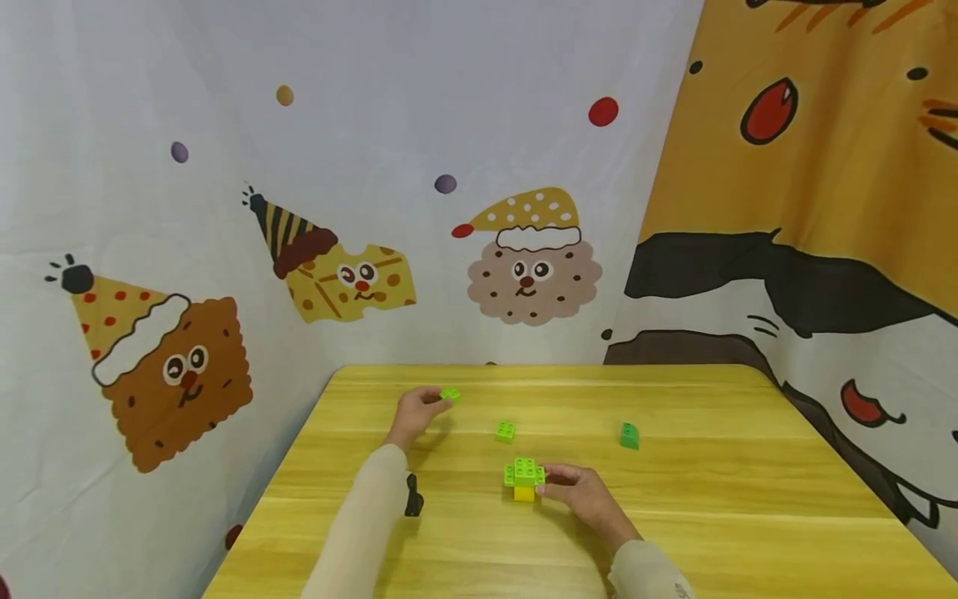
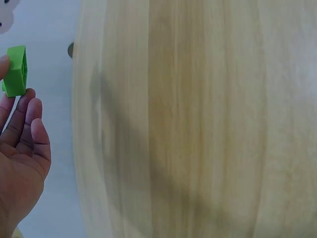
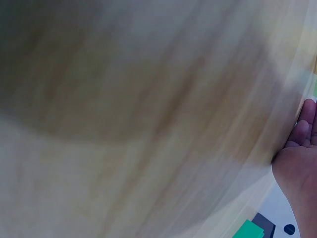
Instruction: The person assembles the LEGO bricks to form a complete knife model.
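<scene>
Between thumb and fingers my left hand (image 1: 416,416) pinches a light green toy brick (image 1: 450,394), held above the table's far left part. In the left wrist view this brick (image 2: 17,70) is seen from its side, with the fingers (image 2: 30,119) curled below it. Nearer to me stands a small stack of toy bricks (image 1: 525,471), light green on top and yellow at the bottom. My right hand (image 1: 587,496) grips the stack's right side with thumb and fingertips. In the right wrist view only part of this hand (image 3: 302,153) shows at the edge.
A light green brick (image 1: 505,432) lies on the wooden table (image 1: 711,516) behind the stack. Farther right is a darker green brick (image 1: 629,436) with a curved side. A printed curtain (image 1: 419,125) hangs behind the table's far edge.
</scene>
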{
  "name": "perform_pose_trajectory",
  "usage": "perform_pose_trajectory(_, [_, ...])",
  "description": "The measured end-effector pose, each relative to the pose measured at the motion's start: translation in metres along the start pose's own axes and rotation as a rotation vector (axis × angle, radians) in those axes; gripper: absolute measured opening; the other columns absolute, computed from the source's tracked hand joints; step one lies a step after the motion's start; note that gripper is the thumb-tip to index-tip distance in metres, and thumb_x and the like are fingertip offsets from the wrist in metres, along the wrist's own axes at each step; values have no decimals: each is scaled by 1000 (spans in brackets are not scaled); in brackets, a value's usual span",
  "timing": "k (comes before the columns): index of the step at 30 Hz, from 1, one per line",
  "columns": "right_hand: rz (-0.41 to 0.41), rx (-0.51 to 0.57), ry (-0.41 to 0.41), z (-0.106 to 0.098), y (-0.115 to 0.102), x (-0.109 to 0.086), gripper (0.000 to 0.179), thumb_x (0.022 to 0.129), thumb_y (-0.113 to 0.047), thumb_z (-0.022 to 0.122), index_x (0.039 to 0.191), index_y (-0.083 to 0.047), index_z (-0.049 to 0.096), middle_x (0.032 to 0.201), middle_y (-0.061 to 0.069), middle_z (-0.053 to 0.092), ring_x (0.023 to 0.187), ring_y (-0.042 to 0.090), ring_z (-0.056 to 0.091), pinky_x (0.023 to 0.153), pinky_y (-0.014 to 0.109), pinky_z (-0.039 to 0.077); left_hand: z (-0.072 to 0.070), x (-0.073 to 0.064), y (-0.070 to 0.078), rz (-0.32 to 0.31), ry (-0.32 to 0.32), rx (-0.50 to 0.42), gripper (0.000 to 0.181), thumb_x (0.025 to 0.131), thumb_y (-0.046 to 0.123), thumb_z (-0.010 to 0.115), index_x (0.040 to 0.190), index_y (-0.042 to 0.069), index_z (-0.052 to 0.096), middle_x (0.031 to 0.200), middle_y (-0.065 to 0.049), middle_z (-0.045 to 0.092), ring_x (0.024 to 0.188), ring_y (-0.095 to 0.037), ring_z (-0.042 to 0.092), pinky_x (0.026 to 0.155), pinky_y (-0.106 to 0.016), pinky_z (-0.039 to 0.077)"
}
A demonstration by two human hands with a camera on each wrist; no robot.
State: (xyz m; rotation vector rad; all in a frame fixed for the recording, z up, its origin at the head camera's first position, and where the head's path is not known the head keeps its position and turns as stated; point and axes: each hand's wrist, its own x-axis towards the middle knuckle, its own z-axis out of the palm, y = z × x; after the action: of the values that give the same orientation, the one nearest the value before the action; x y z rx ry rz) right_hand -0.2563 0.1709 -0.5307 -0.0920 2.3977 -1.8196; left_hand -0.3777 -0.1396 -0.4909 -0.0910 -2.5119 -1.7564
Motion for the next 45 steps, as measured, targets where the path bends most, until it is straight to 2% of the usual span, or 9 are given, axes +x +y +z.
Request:
perform_pose_trajectory(4, [-5,4,-1,0,1,0,50,82,-25,83,124,-2,69,113,9,69,102,22,62,89,43,51,5,-1,6,23,-44,1,45,92,24,74,128,0,62,117,-12,65,110,-29,60,92,-48,50])
perform_pose_trajectory(10, [-12,9,-4,0,3,1,50,82,-25,83,124,-2,69,114,10,69,103,23,62,90,43,51,10,-3,17,45,-67,17,44,91,25,75,127,4,63,115,-8,65,107,-25,60,91,-43,50])
perform_pose_trajectory(13, [-19,5,-7,0,3,1,51,82,-26,83,124,-2,68,114,11,69,103,23,63,90,43,51,12,-5,22,51,-77,11,38,90,25,76,122,6,66,111,-6,66,104,-23,61,89,-43,50])
perform_pose_trajectory(20, [-17,7,-11,1,2,0,51,82,-25,83,124,-2,68,113,10,69,102,22,62,88,42,51,13,-12,35,59,-136,-44,30,89,24,77,114,8,69,105,-6,67,98,-23,61,92,-52,48])
perform_pose_trajectory(26, [-16,6,-2,1,1,0,50,82,-25,83,124,-2,69,112,9,69,101,22,62,89,42,51,17,-18,42,84,-176,21,35,88,27,78,115,7,69,105,-4,67,99,-22,60,84,-42,52])
perform_pose_trajectory(31, [-16,-5,4,2,-1,-1,49,82,-25,83,123,-2,69,113,9,69,103,23,62,89,43,51,21,-23,45,102,-209,33,36,87,32,78,114,10,70,104,-3,66,100,-21,59,82,-39,51])
perform_pose_trajectory(38, [-6,-7,-3,1,-3,-3,48,83,-25,82,123,-3,69,114,10,69,104,23,62,89,43,51,29,-29,49,155,-265,34,38,88,36,77,115,10,71,104,-2,66,101,-22,59,83,-42,51])
perform_pose_trajectory(45, [-5,-5,0,1,-1,-1,48,82,-25,83,123,-3,70,113,9,69,102,22,62,88,43,51,36,-36,51,153,-298,32,37,88,38,76,115,14,71,104,0,65,102,-23,58,82,-40,50])
